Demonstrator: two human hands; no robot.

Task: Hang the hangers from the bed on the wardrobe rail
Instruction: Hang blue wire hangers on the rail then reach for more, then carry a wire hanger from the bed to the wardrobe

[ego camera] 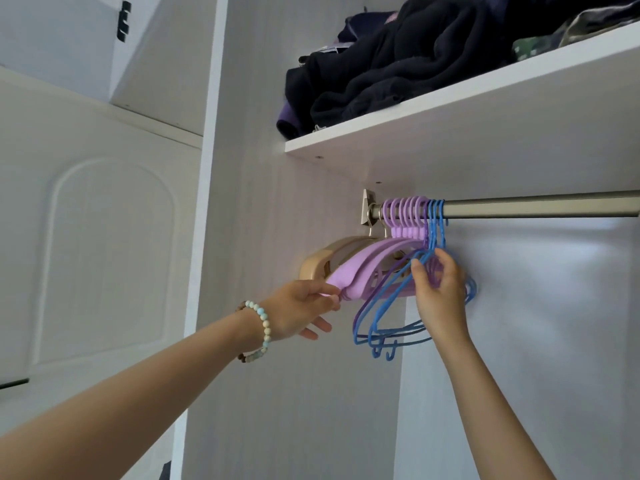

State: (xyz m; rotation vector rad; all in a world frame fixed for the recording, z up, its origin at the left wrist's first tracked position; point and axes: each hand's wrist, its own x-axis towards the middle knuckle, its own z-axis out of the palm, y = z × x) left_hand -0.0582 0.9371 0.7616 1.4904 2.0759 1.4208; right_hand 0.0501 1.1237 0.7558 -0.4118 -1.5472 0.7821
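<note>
**White wardrobe, hangers bunched on the rail**

White wardrobe walls fill my view. I cannot see the bed from here. Up high is a shelf with dark clothes piled on it. Under the shelf runs the metal rail.

All the hangers I can see hang at the left end of the rail, close together. First come the beige hangers, then the lilac hangers, then the thin blue hangers. I think they are pushed up tight to leave the rest of the rail free.

My left hand pinches the tip of the lilac hangers with thumb and finger, and the other fingers stick out straight. I think this stops the bunch from swinging. My right hand has its fingers curled round the blue hangers near the top, maybe to line them up.

A bead bracelet sits on the left wrist.

I can read no words. One small tag on the clothes is too tiny.
</note>
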